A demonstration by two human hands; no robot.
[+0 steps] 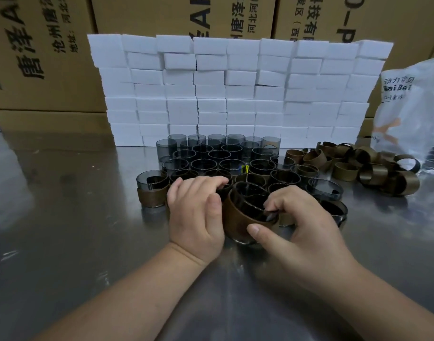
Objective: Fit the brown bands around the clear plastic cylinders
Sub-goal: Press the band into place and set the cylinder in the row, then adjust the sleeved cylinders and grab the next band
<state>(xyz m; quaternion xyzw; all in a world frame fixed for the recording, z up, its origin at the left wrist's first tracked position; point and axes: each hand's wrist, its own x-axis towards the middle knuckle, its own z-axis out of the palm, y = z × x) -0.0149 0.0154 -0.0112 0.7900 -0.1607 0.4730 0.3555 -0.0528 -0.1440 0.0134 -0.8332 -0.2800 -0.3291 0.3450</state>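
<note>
Left hand (195, 212), right hand (302, 232) grip banded cylinder (245, 212) (tilted) on table (63, 217).

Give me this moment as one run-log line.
step: seating brown band on clear cylinder; left hand: grips band side; right hand: pinches cylinder rim; loose bands: piled right; bare cylinders: rows behind

The brown leather-like band (235, 221) and both hands cover most of the wall of the clear smoky plastic cylinder (250, 196) held between them. The left hand (195, 212) hides its fingertips at the far rim, and the right hand (307, 232) hides its fingertips inside the mouth. The printed brown cardboard boxes (51, 57) are cut off by the top and left edges, the white printed plastic bag (413, 107) by the right edge and the person's forearms (137, 291) by the bottom, while a tiny yellow and blue thing (245, 168) among the standing cylinders (211, 156) is too small to tell.
</note>
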